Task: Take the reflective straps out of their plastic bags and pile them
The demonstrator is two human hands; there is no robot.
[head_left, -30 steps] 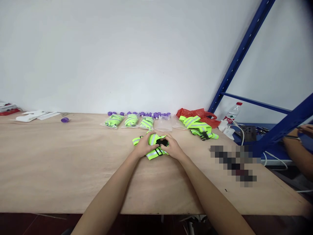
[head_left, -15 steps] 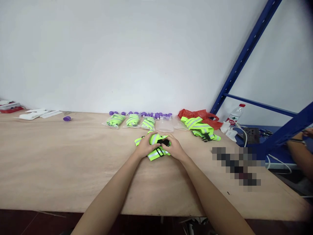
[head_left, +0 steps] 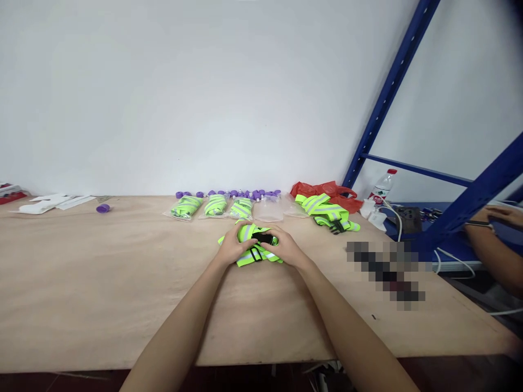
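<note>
Left of the red plastic bag (head_left: 327, 189) and nearer the person, 1 lime-yellow reflective strap bundle (head_left: 265, 253) sits at the wooden table (head_left: 122, 299), grasped from 2 sides: the left hand (head_left: 233, 245) and right hand (head_left: 285, 246) curl their fingers round it, 2 thumbs at a black fitting (head_left: 262, 238). Left of the red bag lie 3 strap-filled clear bags (head_left: 215, 204), then 2 flat clear bags (head_left: 268, 209). Behind those run purple caps (head_left: 256, 194), too crowded to count; 1 lone purple cap (head_left: 103, 208) is well left. In front of the red bag, 1 loose reflective strap (head_left: 322, 207) partly hides it. Right of the red bag stand 1 red-capped bottle (head_left: 383, 185) and 1 blue metal rack (head_left: 388, 93); farther right, another person's hand (head_left: 504, 216) shows.
</note>
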